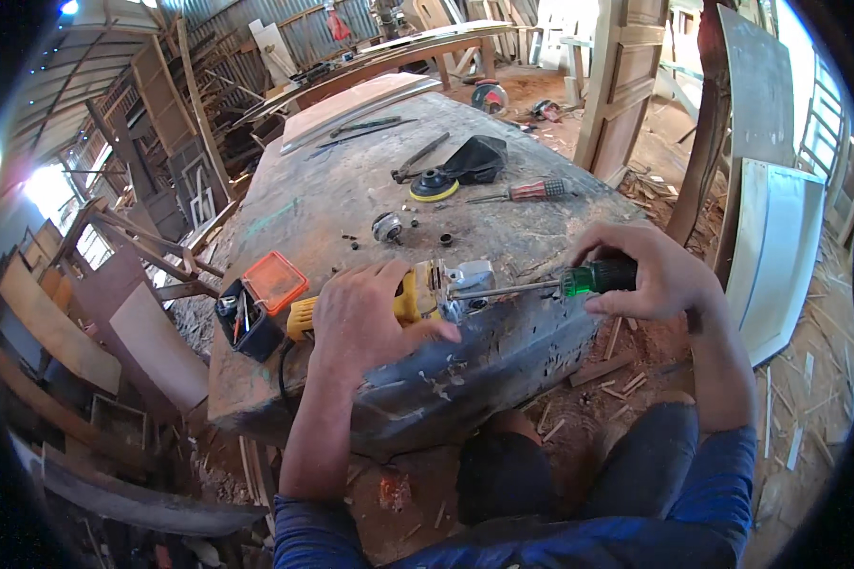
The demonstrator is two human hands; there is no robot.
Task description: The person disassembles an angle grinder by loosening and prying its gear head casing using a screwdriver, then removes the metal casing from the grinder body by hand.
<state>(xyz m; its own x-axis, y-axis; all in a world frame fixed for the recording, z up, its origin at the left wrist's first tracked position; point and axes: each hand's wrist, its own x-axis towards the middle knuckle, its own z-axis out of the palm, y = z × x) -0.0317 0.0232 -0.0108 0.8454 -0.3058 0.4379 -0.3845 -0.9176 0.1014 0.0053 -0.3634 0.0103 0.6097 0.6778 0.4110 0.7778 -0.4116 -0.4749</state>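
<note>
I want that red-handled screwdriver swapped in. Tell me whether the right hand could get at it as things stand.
Probably not right away: the right hand is closed on the green-handled screwdriver, so it is occupied. Otherwise the way looks free; the red-handled screwdriver lies alone on the workbench just beyond it, with bare surface between.

We identify the location as a woodworking shop. A worn, stained workbench (332, 204) fills the centre of the frame. Stacked timber frames (166, 104) lean at upper left under a corrugated metal wall (256, 19). An unfinished panelled door (626, 85) stands at upper right. Wood offcuts and shavings (626, 379) cover the dirt floor at lower right. Hand tools, including a red-handled screwdriver (531, 192), lie on the bench.
</note>
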